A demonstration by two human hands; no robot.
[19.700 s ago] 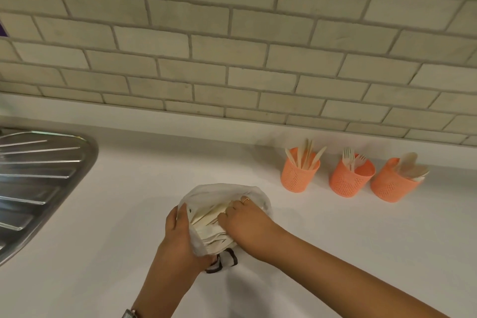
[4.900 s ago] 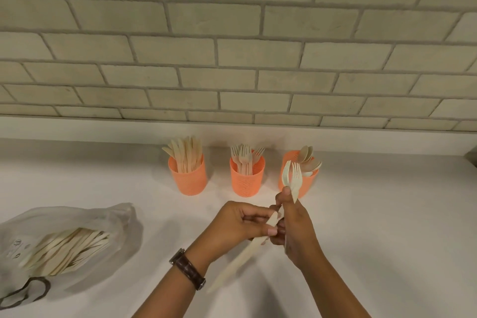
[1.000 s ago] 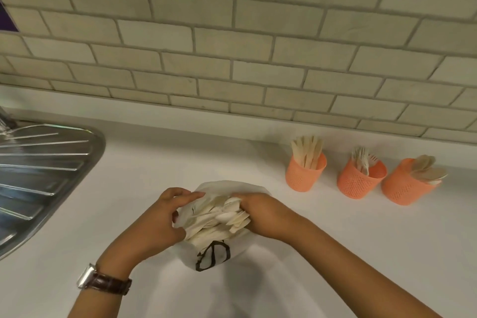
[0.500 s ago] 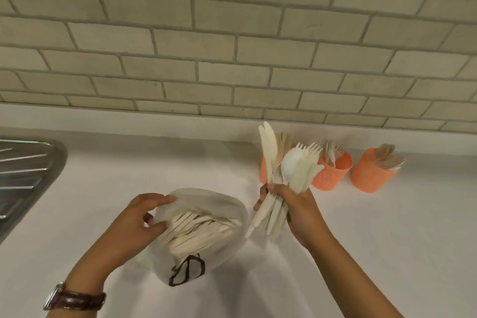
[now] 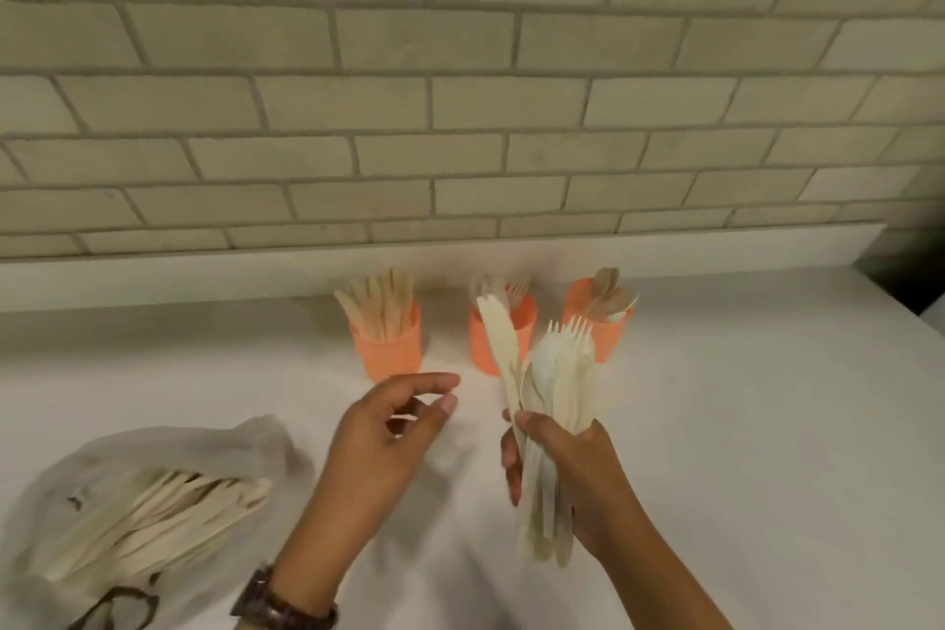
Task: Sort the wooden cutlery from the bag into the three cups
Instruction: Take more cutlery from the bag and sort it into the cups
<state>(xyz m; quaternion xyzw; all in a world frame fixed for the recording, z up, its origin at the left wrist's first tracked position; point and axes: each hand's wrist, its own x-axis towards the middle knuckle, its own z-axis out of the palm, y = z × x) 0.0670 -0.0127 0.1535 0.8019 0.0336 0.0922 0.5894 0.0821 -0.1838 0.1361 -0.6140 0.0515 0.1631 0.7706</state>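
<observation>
Released, the bag (image 5: 143, 501) lies at seven o'clock; the left hand (image 5: 388, 430) hovers empty, fingers loosely curled. At its three o'clock, the right hand (image 5: 567, 471) grips an upright cutlery bundle (image 5: 560, 373).

The middle cup (image 5: 479, 348) is partly hidden behind held cutlery (image 5: 562, 373)

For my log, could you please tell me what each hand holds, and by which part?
The right hand grips a bundle of wooden cutlery around the handles; the left hand holds nothing.
</observation>
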